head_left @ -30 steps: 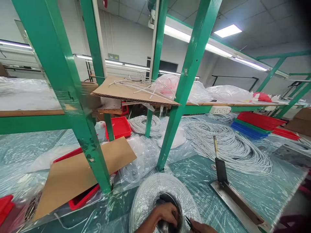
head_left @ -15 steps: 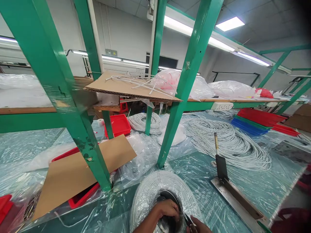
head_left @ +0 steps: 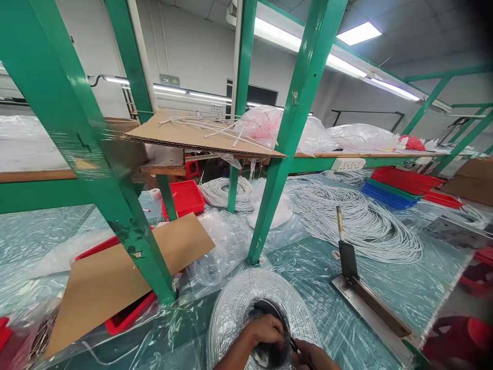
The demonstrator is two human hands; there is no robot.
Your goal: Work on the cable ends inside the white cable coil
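Note:
A thick coil of pale grey cable (head_left: 227, 318), wrapped in shiny clear film, lies flat on the bench in front of me. My left hand (head_left: 266, 330) reaches over the coil's open centre, its fingers curled on the clear plastic wrap (head_left: 285, 343) at the right inner edge. From the lower right, my right hand (head_left: 318, 355) is closed around a small dark pair of cutters (head_left: 296, 347). The tips of this tool touch the wrap beside my left fingers, and its handles are mostly hidden by the hand.
Green posts (head_left: 281, 154) rise behind the coil. On the right stands a metal fixture with an upright handle (head_left: 348, 259); loose cable coils (head_left: 354, 221) lie beyond. A cardboard sheet (head_left: 96, 293) covers a red tray (head_left: 131, 313) at left. Clear film covers the bench.
The cutters have moved slightly up and left, closer to my left fingers, and their jaws look less spread. My left hand stays at the coil's centre. The view has shifted a little.

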